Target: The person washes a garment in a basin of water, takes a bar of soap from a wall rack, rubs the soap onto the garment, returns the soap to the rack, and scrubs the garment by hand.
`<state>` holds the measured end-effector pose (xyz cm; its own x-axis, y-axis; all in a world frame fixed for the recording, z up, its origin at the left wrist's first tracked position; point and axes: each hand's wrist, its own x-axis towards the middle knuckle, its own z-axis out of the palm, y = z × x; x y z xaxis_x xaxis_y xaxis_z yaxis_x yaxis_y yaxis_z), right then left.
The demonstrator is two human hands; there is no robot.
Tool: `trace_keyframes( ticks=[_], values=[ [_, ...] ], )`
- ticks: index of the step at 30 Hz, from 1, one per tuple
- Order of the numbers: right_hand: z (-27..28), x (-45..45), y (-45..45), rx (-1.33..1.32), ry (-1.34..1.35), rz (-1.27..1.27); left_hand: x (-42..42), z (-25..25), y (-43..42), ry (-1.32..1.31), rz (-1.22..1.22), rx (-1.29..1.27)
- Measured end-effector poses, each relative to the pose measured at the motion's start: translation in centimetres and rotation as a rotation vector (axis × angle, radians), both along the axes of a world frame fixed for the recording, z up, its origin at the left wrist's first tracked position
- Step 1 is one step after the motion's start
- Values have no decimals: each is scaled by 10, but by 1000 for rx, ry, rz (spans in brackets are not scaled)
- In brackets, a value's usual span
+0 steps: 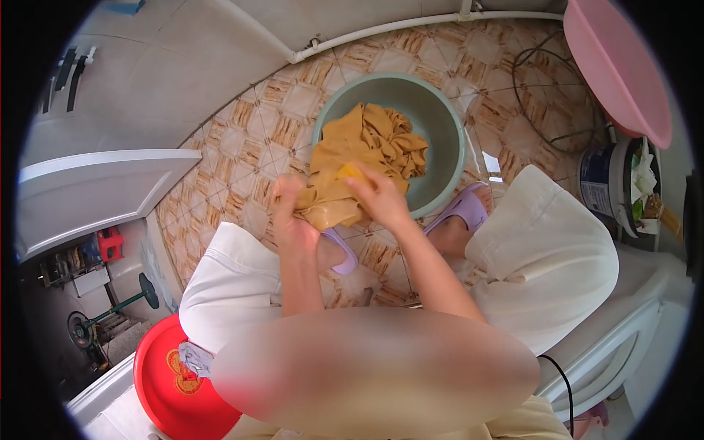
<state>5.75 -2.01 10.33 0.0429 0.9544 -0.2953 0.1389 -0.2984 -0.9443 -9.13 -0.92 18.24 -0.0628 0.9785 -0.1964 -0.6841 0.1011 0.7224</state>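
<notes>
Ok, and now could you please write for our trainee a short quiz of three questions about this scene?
1. True or false: part of the mustard cloth reaches over the rim of the green basin.
2. Which one holds the small yellow piece?
A) left hand
B) right hand
C) neither
3. What colour is the round basin beside the person's left leg?

Key: 1. True; 2. B; 3. Red.

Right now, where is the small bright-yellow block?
In the head view, the block is near the centre, held in the right hand against the mustard-yellow cloth that hangs over the rim of the round grey-green plastic basin.
</notes>
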Motion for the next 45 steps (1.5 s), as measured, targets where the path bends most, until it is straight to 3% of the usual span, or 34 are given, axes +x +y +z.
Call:
trace_keyframes(
  ticks=[3, 5, 6, 8, 12, 14, 15, 17, 18, 20, 23, 24, 26, 30, 32, 33, 35, 39, 41, 45],
  values=[
    [-15, 19, 9, -172, 340, -318, 2, -5, 6, 85, -103, -14],
    [-34, 40, 17, -329, 400, -458, 24, 15, 12, 134, 139, -265],
    [-40, 52, 19, -333, 400, -448, 21, 10, 13, 135, 149, -267],
    [-49, 71, 22, -448, 662, -561, 12, -8, 14, 400, 16, -242],
    [-53, 84, 27, -473, 496, -655, 14, -44, 14, 403, -80, -370],
    [-76, 88, 30, -435, 712, -707, 29, -51, 19, 770, -256, -580],
    [-80, 88, 33, -437, 746, -733, 34, -55, 21, 769, -253, -584],
    [-86, 90, 38, -447, 728, -674, 41, -63, 27, 1462, -457, -446],
    [-88, 92, 40, -453, 710, -619, 45, -65, 31, 1459, -456, -449],
    [-101, 93, 43, -473, 694, -588, 53, -71, 40, 1736, -269, -87],
    [-118, 94, 42, -467, 719, -578, 62, -85, 67, 1870, -430, -26],
    [-121, 94, 40, -442, 760, -602, 64, -89, 76, 1865, -424, -31],
    [-127, 92, 37, -379, 796, -604, 67, -93, 89, 1852, -767, -394],
    [-88, 88, 34, -233, 834, -649, 32, -113, 87, 1708, -757, -399],
    [-55, 93, 37, -199, 914, -620, 4, -109, 74, 1230, -376, -411],
    [-39, 95, 38, -172, 992, -592, -2, -86, 70, 1228, -373, -415],
    [-12, 104, 41, -110, 992, -506, -6, -20, 67, 844, -238, -531],
    [70, 109, 49, 90, 927, -317, -23, 3, 53, 756, -23, -510],
    [111, 112, 53, 260, 918, -261, -31, -8, 49, 551, 122, -198],
    [187, 121, 69, 440, 933, -203, -25, -12, 43, 526, 106, -164]
  ],
)
